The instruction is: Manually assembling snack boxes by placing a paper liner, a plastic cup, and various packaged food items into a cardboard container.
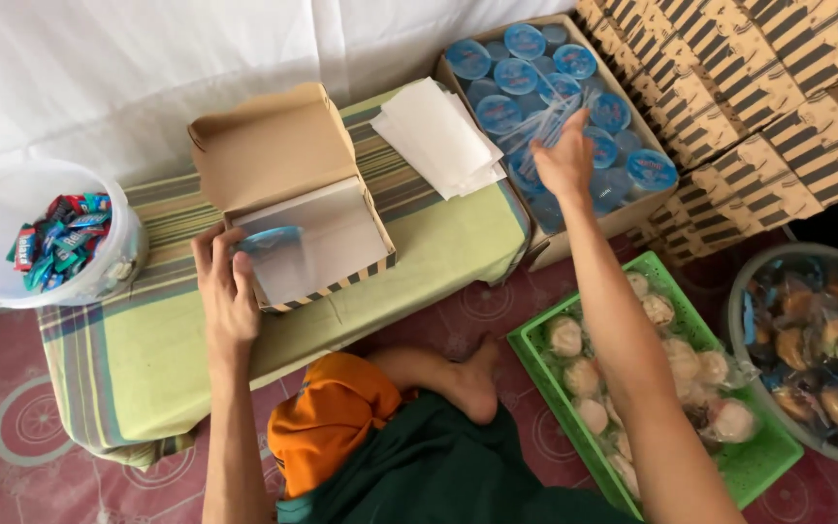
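The left hand (228,291) pinches a blue-lidded water cup (269,239) inside the open cardboard box (293,199) mid-tabletop. The right hand (564,160), fingers spread, touches cups in the carton (632,215) past the tabletop's right edge.

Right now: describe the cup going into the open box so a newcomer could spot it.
Find the low table with the green striped cloth. On it sits an open cardboard box, lid up. The sealed cup with a blue top lies inside under the left hand, the only cup apart from the full carton.

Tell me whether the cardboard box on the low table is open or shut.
Open: the cardboard box has its lid flipped up and back, showing white paper lining inside.
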